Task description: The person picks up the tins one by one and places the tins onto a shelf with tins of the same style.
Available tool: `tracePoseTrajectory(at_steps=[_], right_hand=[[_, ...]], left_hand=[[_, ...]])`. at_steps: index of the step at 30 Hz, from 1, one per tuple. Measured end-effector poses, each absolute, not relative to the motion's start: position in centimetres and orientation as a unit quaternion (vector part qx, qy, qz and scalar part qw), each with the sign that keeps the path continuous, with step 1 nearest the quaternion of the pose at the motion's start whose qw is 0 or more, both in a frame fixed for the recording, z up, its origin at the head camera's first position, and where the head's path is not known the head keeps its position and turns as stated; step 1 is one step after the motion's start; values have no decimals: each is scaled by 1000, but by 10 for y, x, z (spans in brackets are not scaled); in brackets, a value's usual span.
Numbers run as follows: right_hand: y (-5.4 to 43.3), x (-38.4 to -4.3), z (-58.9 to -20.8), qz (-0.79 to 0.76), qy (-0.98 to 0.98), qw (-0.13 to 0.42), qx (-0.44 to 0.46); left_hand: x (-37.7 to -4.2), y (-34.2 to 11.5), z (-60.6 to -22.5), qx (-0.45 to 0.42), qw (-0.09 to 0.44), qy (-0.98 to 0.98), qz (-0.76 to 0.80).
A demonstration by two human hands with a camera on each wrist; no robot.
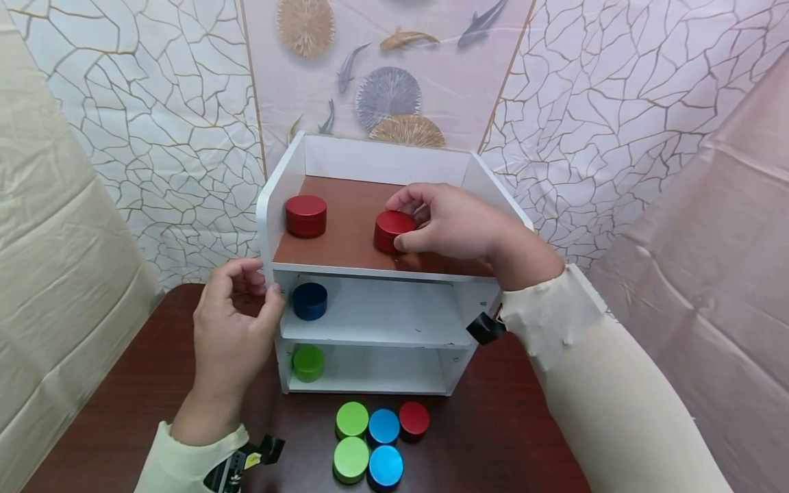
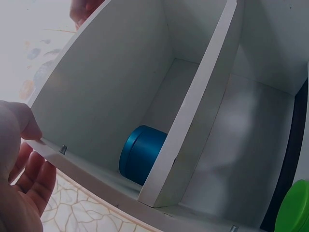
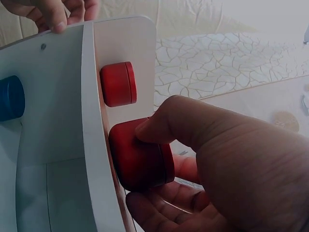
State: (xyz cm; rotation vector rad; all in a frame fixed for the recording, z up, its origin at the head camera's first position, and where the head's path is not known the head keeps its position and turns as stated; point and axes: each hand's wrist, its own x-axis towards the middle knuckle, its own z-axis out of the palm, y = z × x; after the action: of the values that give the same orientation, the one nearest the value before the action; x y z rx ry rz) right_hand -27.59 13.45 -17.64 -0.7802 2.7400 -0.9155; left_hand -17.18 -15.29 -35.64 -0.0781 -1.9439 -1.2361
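My right hand [image 1: 453, 222] holds a red round tin [image 1: 392, 231] between thumb and fingers on the brown top deck of a small white shelf unit [image 1: 382, 334]. In the right wrist view this tin [image 3: 140, 154] stands against the deck, its seam showing. My left hand [image 1: 237, 322] is at the unit's left side, thumb on the front edge of the side panel and fingers behind it. A second red tin [image 1: 305, 216] stands on the top deck at the left. Below it, a blue tin [image 1: 309, 301] is on the middle shelf and a green tin [image 1: 308, 363] on the bottom one.
In front of the unit, on the dark wooden table [image 1: 493, 438], stand two green tins [image 1: 352, 419], two blue tins [image 1: 385, 467] and one red tin [image 1: 414, 420]. Patterned cloth [image 1: 185, 137] hangs behind, with plain cloth at both sides.
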Motion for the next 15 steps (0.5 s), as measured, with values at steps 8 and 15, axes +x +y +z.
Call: tracePoseTrajectory(at_steps=[8, 15], right_hand=[[134, -278, -178, -306, 911, 81, -264], [135, -278, -179, -295, 914, 77, -267]], left_hand=[[-171, -153, -357, -32, 406, -772, -487], [-172, -153, -357, -33, 407, -772, -488]])
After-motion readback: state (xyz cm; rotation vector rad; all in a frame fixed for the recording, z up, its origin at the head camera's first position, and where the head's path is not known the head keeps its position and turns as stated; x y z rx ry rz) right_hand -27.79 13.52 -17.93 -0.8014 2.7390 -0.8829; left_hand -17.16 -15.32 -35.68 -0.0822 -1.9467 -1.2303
